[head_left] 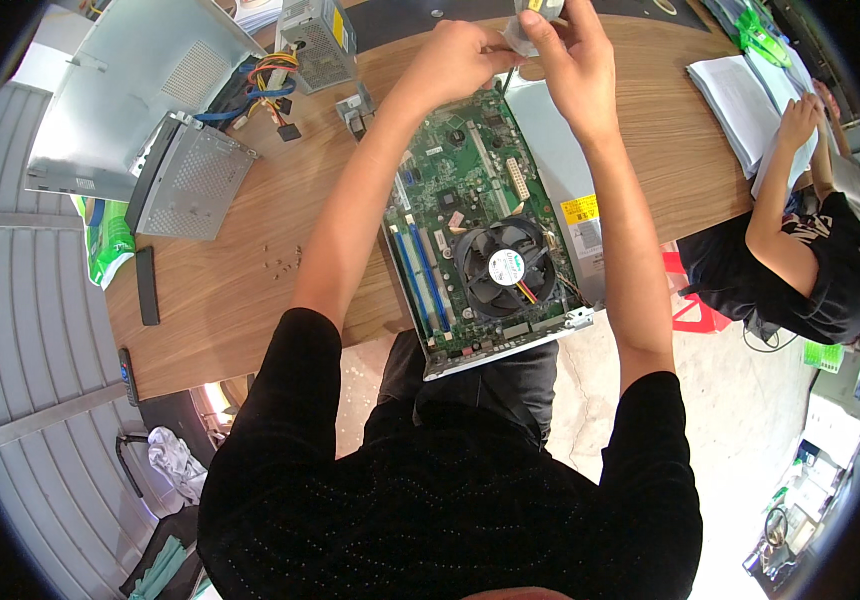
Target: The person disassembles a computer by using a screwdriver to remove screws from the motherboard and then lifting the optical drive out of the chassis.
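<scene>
Both my hands are raised over the far end of an open computer chassis. In my right hand [582, 75] is a small translucent, whitish thing with a yellow patch [522, 38], perhaps a plastic packet; its exact kind is unclear. The fingers of my left hand [458, 62] are closed at its near edge, and what they pinch is hidden. Below lies the green motherboard [440, 165] in its metal tray [550, 140]. A black cooling fan [506, 268] sits on the board's near part, beside blue and white memory slots [428, 275]. The tray's near end overhangs the table edge above my lap.
At left stand a large metal case panel [130, 90], a perforated drive cage [200, 175] and a power supply [315, 45] with loose cables [270, 85]. Small screws [285, 262] lie scattered on the wooden table [220, 320]. Papers [735, 110] and another person [800, 240] are at right.
</scene>
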A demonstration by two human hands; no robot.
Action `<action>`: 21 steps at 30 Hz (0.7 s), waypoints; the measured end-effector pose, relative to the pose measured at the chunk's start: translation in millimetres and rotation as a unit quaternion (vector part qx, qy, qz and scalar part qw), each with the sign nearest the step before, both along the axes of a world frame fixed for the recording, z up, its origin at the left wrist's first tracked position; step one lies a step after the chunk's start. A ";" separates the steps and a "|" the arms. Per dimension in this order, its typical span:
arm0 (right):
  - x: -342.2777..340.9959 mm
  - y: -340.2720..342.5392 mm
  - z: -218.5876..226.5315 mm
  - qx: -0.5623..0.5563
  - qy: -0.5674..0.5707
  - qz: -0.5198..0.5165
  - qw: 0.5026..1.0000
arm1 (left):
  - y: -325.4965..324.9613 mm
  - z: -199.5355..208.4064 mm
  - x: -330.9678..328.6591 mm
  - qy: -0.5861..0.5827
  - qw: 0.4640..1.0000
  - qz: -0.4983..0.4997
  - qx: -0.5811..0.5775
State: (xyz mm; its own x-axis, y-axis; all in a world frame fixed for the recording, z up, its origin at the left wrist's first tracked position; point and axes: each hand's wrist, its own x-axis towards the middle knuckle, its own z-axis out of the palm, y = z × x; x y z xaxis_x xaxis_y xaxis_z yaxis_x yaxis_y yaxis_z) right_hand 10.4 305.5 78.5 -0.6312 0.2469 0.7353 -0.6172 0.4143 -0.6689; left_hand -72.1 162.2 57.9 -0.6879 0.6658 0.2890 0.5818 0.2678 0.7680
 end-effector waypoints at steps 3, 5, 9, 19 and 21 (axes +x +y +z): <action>13.3 4.5 9.2 -0.089 -0.160 0.069 0.981 | -1.9 -0.9 -1.7 0.008 1.000 -0.008 -0.004; 11.6 3.8 10.5 -0.105 -0.145 0.078 0.981 | -2.3 -1.8 -2.7 0.009 1.000 -0.015 -0.004; 11.0 -3.4 12.5 -0.173 -0.051 0.066 0.981 | 2.5 -1.7 -1.4 0.001 1.000 -0.024 -0.002; 15.9 -29.3 14.3 -0.097 -0.059 -0.104 0.988 | -28.5 2.5 10.8 0.185 0.981 0.046 0.027; 3.8 -14.8 -5.4 -0.070 0.057 -0.117 0.989 | -69.3 28.5 23.9 0.162 0.983 0.082 0.031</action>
State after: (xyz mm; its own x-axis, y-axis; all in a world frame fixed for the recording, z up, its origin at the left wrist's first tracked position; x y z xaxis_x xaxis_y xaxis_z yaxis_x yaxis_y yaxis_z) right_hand 14.1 290.7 73.1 -0.4589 0.4819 0.7464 -0.5898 0.4630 -0.6616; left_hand -48.2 92.9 86.4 -0.6501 0.5275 0.5470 0.7512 0.3378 0.5670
